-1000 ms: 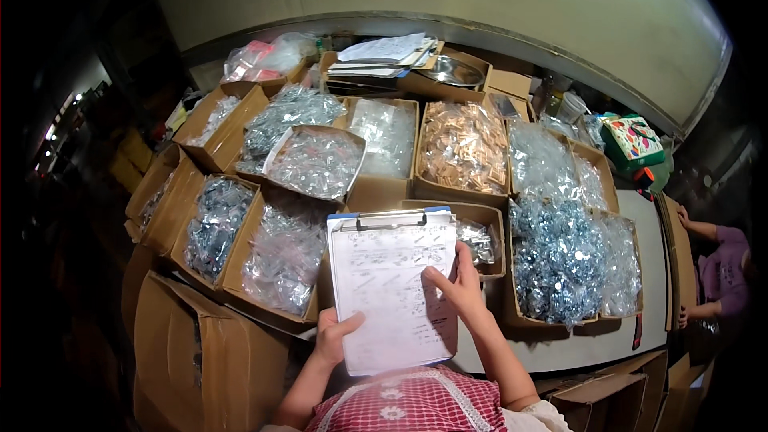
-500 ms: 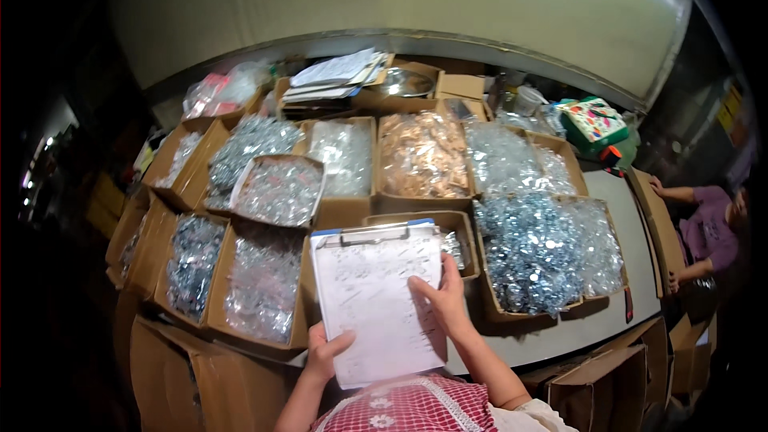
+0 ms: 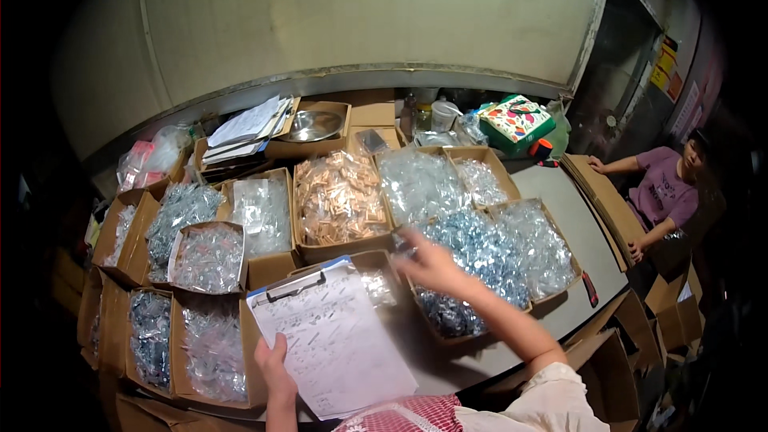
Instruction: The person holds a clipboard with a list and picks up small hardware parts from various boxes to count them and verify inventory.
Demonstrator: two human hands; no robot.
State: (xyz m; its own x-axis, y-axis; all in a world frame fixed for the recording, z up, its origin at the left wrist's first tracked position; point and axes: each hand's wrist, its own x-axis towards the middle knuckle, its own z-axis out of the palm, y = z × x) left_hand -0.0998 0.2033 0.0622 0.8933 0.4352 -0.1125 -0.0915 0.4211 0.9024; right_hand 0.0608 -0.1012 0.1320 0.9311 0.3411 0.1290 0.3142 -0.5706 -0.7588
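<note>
My left hand (image 3: 276, 372) grips the left edge of a clipboard (image 3: 336, 344), thumb on top. The clipboard has a blue edge, a metal clip and white sheets marked with writing, and it tilts to the left. My right hand (image 3: 438, 266) is off the clipboard, over the near left edge of a box of bluish metallic packets (image 3: 476, 252). Its fingers are slightly blurred but look stretched out, with nothing seen in them. Partly hidden behind the clipboard is a cardboard box holding a few clear packets (image 3: 378, 288). Beyond it stands a box of copper-coloured bagged parts (image 3: 340, 196).
Boxes of clear and silvery packets (image 3: 212, 348) crowd the left. A metal bowl (image 3: 314, 126), stacked papers (image 3: 244, 128) and a green patterned box (image 3: 516, 124) stand at the back. A red-black tool (image 3: 590, 290) lies right. A person (image 3: 664, 184) holds flat cardboard (image 3: 600, 208).
My right hand has let go of the clipboard and moved over the boxes at its right. The clipboard, still in my left hand, has tilted leftward. The view has shifted right.
</note>
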